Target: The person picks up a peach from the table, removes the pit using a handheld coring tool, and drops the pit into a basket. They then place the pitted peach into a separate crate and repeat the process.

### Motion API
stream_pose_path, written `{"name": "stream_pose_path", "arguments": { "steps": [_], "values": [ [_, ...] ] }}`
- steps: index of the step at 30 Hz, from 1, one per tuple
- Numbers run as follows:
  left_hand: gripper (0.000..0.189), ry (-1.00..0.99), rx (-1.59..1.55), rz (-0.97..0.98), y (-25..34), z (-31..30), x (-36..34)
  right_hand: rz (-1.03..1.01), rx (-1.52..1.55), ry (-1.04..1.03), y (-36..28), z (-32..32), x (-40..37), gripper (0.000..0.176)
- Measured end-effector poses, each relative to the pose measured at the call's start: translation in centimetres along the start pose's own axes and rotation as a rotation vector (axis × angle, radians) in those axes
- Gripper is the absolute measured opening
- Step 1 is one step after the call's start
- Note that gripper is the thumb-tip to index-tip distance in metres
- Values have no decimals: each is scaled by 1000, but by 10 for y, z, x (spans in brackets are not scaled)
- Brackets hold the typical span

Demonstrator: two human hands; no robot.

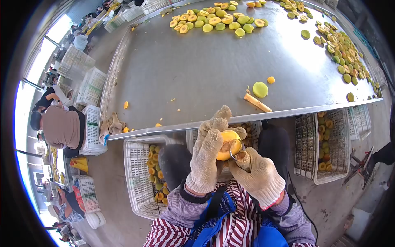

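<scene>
My gloved left hand is closed around a halved peach, its yellow cut face turned toward my right hand. The middle of that face looks brownish and rough. In my gloved right hand is a pitting tool with a curved metal loop and a thick, light-coloured handle. Its loop touches the cut face near the right side. Just beyond my hands, a light wooden stick-like handle lies near the metal table's edge, beside a green peach half lying cut side down.
Peach halves cover part of the far side of the metal table, and more lie along the right. White crates of halves stand below its front edge. Worn gloves rest on the left corner. A seated person is at left.
</scene>
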State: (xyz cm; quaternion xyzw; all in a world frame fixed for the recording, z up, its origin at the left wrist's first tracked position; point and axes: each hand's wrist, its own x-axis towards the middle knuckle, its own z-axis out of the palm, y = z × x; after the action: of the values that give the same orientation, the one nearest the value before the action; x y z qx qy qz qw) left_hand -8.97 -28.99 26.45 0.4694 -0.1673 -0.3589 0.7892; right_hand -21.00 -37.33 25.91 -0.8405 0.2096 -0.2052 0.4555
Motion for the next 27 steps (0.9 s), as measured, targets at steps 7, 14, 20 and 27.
{"name": "stream_pose_path", "arguments": {
  "steps": [7,14,20,27],
  "values": [
    [63,54,157,40,0,7,-3,70,11,-32,-7,-4,-4,22],
    [61,61,143,205,-14,16,-10,235,169,-147,-13,-7,-8,23],
    [35,18,-24,92,-4,15,-13,393,480,-284,-11,-8,-11,25],
    [22,-124,394,84,20,15,1,791,737,-603,-22,-37,3,20]
  ]
}}
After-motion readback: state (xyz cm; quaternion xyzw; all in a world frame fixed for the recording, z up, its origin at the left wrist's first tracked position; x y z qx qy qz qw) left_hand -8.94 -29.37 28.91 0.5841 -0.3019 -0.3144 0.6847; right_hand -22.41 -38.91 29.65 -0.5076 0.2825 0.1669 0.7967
